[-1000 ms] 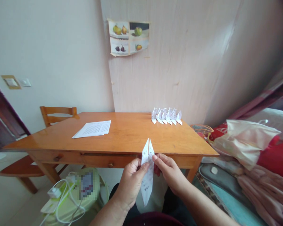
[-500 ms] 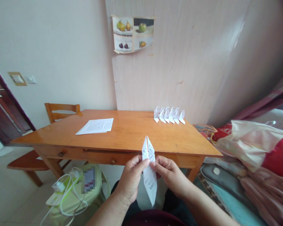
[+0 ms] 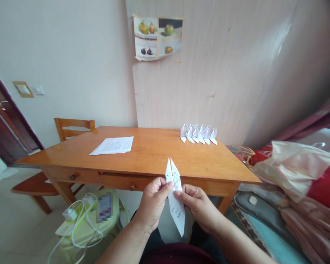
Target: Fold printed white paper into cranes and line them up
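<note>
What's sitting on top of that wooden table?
A printed paper sheet and a row of small folded paper pieces. The held folded paper covers part of the table edge.

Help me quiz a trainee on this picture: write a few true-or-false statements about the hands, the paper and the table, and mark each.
1. The left hand and the right hand both grip the folded paper. True.
2. The folded paper lies flat on the table. False: it is held upright in the air, in front of the table's near edge.
3. A row of small folded pieces stands on the table's far right part, near the wall. True.
4. The printed sheets are in the right hand. False: they lie on the table's left part, apart from both hands.
5. The wall picture shows flowers. False: it shows fruit.
</note>
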Action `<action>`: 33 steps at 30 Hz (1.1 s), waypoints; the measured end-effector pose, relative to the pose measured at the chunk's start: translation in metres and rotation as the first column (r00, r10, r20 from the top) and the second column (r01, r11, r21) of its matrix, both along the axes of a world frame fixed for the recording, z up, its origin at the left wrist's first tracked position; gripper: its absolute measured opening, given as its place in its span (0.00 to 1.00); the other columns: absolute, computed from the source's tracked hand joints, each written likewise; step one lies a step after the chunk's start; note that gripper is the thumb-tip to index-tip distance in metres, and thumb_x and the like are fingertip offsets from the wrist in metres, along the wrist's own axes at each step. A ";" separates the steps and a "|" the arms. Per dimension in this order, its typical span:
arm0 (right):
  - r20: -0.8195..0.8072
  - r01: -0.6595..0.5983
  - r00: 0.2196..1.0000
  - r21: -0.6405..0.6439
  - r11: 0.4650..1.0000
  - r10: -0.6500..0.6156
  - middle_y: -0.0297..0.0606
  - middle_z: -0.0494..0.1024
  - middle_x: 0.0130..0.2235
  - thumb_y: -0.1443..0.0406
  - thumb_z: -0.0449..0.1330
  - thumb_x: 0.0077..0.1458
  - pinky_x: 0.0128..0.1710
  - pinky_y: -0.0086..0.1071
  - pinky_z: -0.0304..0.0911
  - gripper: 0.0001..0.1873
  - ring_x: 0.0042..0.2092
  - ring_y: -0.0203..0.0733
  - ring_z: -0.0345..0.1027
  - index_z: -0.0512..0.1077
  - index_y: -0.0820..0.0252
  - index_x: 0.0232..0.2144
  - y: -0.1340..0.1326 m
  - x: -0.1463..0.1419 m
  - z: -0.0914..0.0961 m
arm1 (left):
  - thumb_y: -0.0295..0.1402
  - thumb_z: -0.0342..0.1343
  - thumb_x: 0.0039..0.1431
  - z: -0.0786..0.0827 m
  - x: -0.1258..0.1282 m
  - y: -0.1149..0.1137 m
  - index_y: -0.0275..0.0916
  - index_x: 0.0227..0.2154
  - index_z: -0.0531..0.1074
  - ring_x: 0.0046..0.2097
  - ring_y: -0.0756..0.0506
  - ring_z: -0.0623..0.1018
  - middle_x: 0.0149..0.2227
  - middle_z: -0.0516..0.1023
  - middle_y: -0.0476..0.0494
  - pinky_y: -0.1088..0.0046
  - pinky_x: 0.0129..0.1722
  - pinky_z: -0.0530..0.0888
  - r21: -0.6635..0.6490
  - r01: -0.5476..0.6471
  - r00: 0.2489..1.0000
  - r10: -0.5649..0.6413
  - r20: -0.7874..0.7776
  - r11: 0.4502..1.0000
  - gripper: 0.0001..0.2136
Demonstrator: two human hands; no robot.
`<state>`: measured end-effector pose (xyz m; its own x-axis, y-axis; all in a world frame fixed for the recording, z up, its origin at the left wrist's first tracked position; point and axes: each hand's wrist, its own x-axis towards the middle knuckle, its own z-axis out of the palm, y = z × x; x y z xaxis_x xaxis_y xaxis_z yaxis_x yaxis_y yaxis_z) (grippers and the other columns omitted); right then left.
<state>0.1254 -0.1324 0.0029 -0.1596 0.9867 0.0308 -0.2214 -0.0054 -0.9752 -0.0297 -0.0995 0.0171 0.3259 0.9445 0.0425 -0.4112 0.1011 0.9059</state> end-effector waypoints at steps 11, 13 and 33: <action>-0.010 -0.023 1.000 -0.016 1.000 0.023 0.30 0.69 0.23 0.51 0.66 0.56 0.27 0.29 0.54 0.20 0.24 0.31 0.56 0.70 0.61 0.26 0.002 -0.001 0.001 | 0.39 0.67 0.54 0.011 0.001 0.006 0.34 0.36 0.78 0.30 0.47 0.76 0.30 0.79 0.43 0.71 0.34 0.73 -0.034 0.110 0.994 -0.110 0.000 0.993 0.13; 0.015 -0.022 1.000 -0.037 0.999 0.022 0.30 0.68 0.22 0.49 0.66 0.55 0.26 0.29 0.52 0.22 0.24 0.31 0.55 0.70 0.61 0.25 0.003 -0.002 0.005 | 0.39 0.68 0.53 0.013 0.002 0.009 0.34 0.35 0.78 0.29 0.48 0.76 0.30 0.79 0.43 0.72 0.32 0.73 -0.034 0.058 0.998 -0.058 -0.002 0.998 0.13; -0.006 -0.013 1.000 -0.045 0.999 0.012 0.35 0.76 0.28 0.52 0.68 0.54 0.30 0.29 0.59 0.18 0.28 0.34 0.65 0.75 0.62 0.30 0.006 -0.001 0.015 | 0.38 0.68 0.52 0.027 -0.010 0.029 0.33 0.35 0.80 0.29 0.48 0.75 0.30 0.80 0.43 0.73 0.31 0.71 0.100 -0.025 0.996 0.034 -0.085 0.995 0.13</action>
